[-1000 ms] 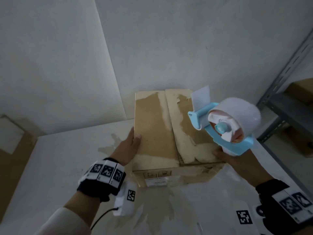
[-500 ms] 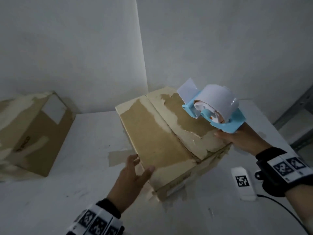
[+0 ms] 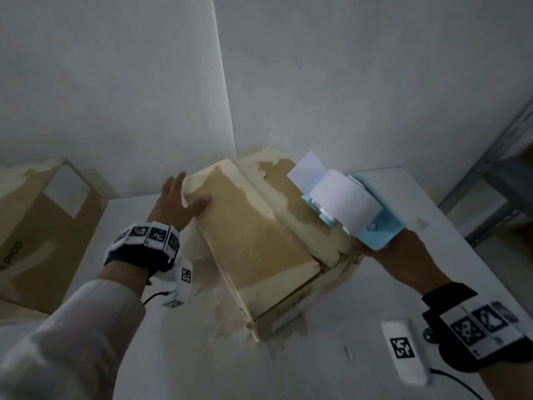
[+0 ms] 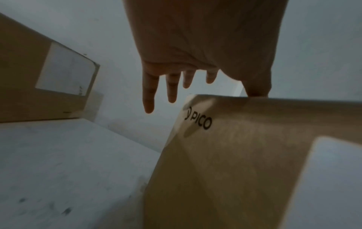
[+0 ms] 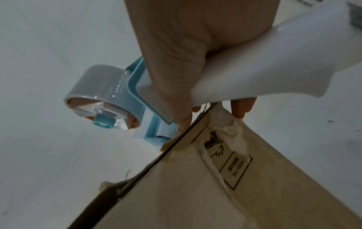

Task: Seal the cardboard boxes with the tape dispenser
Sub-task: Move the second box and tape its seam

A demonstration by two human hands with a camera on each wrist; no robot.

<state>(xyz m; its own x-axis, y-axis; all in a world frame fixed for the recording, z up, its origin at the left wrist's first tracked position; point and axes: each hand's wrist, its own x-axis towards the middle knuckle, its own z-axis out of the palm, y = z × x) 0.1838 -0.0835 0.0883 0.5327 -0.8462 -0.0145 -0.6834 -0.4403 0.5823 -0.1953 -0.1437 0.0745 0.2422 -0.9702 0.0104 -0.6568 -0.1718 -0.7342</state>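
Cardboard box (image 3: 253, 243), brown and scuffed, sits mid-table; probably light, stiff. Left hand (image 3: 176, 203) rests spread on its far-left corner; right hand (image 3: 403, 261) grips the blue tape dispenser (image 3: 354, 209) above its right flap.

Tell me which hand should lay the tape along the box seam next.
The right hand, probably. It already grips the tape dispenser, held over the box near its centre seam. The left hand lies open against the box's far left edge, better placed to steady it.
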